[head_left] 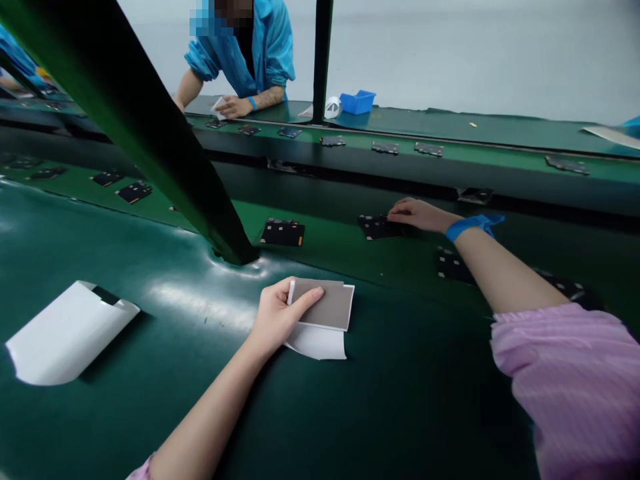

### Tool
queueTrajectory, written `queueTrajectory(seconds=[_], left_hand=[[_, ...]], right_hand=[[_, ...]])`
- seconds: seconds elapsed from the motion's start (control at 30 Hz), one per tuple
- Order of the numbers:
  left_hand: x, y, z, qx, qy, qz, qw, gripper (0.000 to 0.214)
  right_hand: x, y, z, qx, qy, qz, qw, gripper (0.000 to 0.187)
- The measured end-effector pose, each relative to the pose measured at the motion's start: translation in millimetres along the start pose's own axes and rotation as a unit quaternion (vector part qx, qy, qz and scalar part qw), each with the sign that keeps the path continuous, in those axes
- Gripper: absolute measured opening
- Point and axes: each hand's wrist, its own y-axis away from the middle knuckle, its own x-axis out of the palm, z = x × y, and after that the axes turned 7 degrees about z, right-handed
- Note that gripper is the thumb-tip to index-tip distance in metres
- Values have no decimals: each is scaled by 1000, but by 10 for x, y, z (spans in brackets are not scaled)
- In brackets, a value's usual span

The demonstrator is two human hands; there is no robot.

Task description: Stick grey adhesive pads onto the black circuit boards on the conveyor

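My left hand (280, 313) grips a small stack of sheets (325, 313) on the green bench: a grey sheet on top, a white backing curling out below. Thumb and fingers pinch its left edge. My right hand (417, 215), with a blue wrist strap (473, 225), reaches out over the conveyor belt and rests its closed fingers on a black circuit board (377, 227). Another black board (283, 233) lies to the left on the same belt. A further board (453, 265) shows partly under my right forearm.
A thick dark green post (150, 133) slants down to the bench. A curled white sheet (67, 330) lies at the left. Several boards ride the far belt (385, 147). A person in a blue coat (250, 53) works across it, near a blue bin (357, 101).
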Motion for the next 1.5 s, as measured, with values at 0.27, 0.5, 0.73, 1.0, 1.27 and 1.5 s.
queueTrajectory(seconds=[0.27, 0.5, 0.73, 1.0, 1.27, 1.5], left_hand=[[16, -4, -9, -5, 9, -9, 1000, 28], [11, -12, 25, 14, 9, -13, 1000, 28], [0, -34, 86, 27, -10, -12, 1000, 31], [-14, -10, 18, 24, -48, -30, 998, 35], [-14, -24, 75, 53, -80, -57, 994, 36], [44, 29, 22, 46, -72, -85, 993, 39]], right_hand=[[84, 105, -113, 43, 23, -34, 998, 41], [-1, 279, 65, 152, -90, -98, 979, 48], [197, 1477, 227, 401, -46, -236, 884, 63], [464, 1907, 158, 457, -132, -280, 834, 74], [399, 2024, 306, 333, 30, -311, 890, 29], [153, 2527, -465, 513, -67, -329, 790, 53]])
